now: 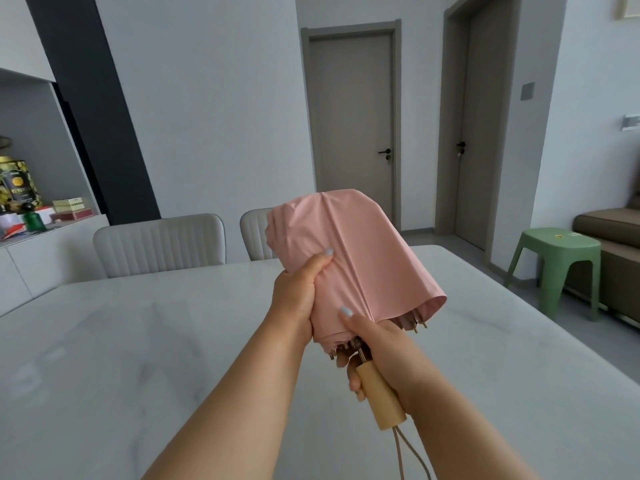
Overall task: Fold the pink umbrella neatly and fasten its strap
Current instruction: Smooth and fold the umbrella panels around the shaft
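Left hand squeezes the pink umbrella; right hand wraps the handle (pleats loose) — best twist evenly.

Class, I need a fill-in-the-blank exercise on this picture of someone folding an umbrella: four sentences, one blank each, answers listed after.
1. The umbrella's canopy is ____ in colour.
2. The right hand grips the umbrella's ____ handle.
3. The left hand grips the canopy's ____.
4. The stool beside the table is ____.

Missing words: pink; wooden; fabric; green
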The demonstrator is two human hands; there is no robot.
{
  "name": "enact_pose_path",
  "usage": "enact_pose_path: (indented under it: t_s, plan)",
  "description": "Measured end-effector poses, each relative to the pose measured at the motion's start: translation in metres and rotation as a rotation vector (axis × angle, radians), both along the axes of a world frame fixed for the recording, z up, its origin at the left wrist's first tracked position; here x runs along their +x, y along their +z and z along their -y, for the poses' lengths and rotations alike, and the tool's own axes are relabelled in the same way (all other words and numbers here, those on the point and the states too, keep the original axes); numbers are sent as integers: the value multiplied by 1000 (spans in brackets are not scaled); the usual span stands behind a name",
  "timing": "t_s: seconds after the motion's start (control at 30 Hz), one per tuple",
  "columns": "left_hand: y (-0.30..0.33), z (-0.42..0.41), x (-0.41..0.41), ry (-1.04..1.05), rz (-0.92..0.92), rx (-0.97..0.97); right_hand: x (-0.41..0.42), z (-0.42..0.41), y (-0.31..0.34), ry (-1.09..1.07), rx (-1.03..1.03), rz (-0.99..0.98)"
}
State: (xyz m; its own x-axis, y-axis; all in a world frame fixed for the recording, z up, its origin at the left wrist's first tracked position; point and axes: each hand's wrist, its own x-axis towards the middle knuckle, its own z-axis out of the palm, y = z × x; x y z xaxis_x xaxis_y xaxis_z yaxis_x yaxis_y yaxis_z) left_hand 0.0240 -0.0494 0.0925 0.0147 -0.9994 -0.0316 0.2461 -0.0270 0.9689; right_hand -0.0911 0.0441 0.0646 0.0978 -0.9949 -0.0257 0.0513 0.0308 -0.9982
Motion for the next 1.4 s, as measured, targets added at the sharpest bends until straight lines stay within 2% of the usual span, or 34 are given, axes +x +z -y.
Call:
enact_pose_path:
  t_s: [0.1,0.2,0.27,0.33,0.47,0.63,0.77,0.93,1.07,1.4]
  plan:
    - [2,-3,4,63,5,-1,3,-3,4,-146,-22,-86]
    - [3,-5,7,152,24,-13,-2,3,0,-326,-53,-312]
    - [3,-6,9,186,38,-24,-8,6,-1,-315,-14,-398]
    - [2,-7,10,177,34,-24,-11,7,-1,-176,66,-327]
    - [-2,-11,2,136,-2,-36,-13,8,-6,40,162,11]
    - [-6,-9,-1,172,-8,-81,-15,14,-15,10,250,61]
    - [-5,-7,-1,161,-32,-74,-16,16,-15,102,344,61]
    - [-5,-8,-1,111,-59,-56,-14,15,-15,184,218,257]
    - [-4,-11,0,61,-60,-74,-8,13,-16,157,173,359]
    - [-10,-15,8,-29,39,-75,0,5,-12,104,121,346]
